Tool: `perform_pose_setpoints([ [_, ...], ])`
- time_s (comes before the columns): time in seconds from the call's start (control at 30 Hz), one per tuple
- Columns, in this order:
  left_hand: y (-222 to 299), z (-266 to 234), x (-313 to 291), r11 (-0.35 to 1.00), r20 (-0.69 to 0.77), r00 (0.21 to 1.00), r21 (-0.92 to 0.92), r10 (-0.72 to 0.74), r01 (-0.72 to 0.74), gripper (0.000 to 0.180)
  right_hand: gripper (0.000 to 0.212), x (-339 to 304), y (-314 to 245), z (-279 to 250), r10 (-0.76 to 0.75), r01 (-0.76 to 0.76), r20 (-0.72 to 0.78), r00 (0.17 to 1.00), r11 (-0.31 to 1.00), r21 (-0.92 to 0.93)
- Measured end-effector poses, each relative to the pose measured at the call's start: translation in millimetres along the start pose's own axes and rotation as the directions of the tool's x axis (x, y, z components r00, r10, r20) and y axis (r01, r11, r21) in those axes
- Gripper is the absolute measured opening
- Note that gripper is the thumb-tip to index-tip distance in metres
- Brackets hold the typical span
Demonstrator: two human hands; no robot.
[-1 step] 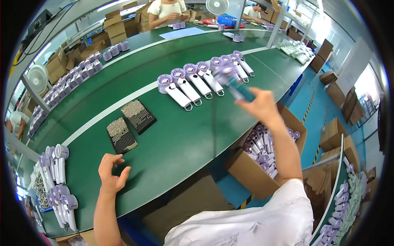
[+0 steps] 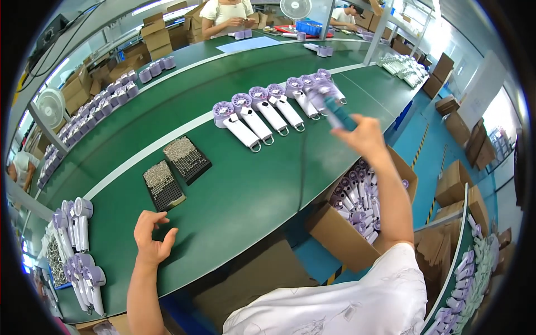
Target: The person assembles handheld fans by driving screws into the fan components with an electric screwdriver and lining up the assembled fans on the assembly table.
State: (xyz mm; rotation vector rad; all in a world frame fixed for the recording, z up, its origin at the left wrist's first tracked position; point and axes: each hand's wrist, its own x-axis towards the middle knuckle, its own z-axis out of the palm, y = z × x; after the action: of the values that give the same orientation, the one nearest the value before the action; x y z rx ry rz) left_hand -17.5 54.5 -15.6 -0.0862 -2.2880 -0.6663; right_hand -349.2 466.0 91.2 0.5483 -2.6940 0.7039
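Observation:
My right hand (image 2: 363, 137) is closed round a blurred teal electric screwdriver (image 2: 339, 114). Its far end is smeared over the right part of a row of handheld fans (image 2: 258, 96). These have lilac round heads, white handles and metal loops, and lie side by side on the green table (image 2: 245, 187). Over the table's near left part, my left hand (image 2: 152, 240) hovers with thumb and loosely bent fingers apart, holding nothing. Just beyond it are two dark perforated trays, a nearer one (image 2: 163, 184) and a farther one (image 2: 187, 159), partly filled with small silvery pieces.
More fans (image 2: 84, 268) stand bunched at the left edge beside a blue tray of metal loops. An open carton (image 2: 340, 237) full of fans sits below the table's right edge. Lilac parts (image 2: 100, 106) line the far left. Across the table, a person (image 2: 226, 19) handles something small.
My right hand has shifted slightly right with the screwdriver, whose blurred end now lies over fans farther right in the row. My left hand has stayed almost still.

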Motion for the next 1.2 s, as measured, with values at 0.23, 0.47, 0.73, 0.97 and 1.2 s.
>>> perform_pose_setpoints([
  [0.23, 6, 17, 8, 0.987, 0.117, 0.989, 0.121, 0.087, -0.101, 0.037, 0.045, 139, 149, 10, 0.352, -0.35, 0.042, 0.935, 0.935, -0.058],
  [0.47, 9, 18, 10, 0.982, 0.115, 0.993, 0.183, 0.021, -0.042, 0.031, 0.043, 221, 195, 60, 0.419, -0.414, 0.072, 0.905, 0.907, -0.072],
  [0.73, 9, 12, 10, 0.965, 0.137, 0.991, 0.259, 0.013, -0.049, 0.03, 0.041, 284, 286, 135, 0.127, -0.128, -0.034, 0.991, 0.991, -0.043],
  [0.97, 8, 15, 5, 0.969, 0.028, 0.998, 0.24, 0.047, -0.053, 0.025, 0.073, 302, 318, 110, 0.159, -0.19, -0.166, 0.973, 0.962, -0.194],
  [1.2, 4, 12, -2, 0.977, -0.1, 0.99, 0.201, 0.098, -0.076, 0.022, 0.037, 232, 146, 34, 0.096, 0.163, -0.277, 0.956, 0.614, 0.773],
])
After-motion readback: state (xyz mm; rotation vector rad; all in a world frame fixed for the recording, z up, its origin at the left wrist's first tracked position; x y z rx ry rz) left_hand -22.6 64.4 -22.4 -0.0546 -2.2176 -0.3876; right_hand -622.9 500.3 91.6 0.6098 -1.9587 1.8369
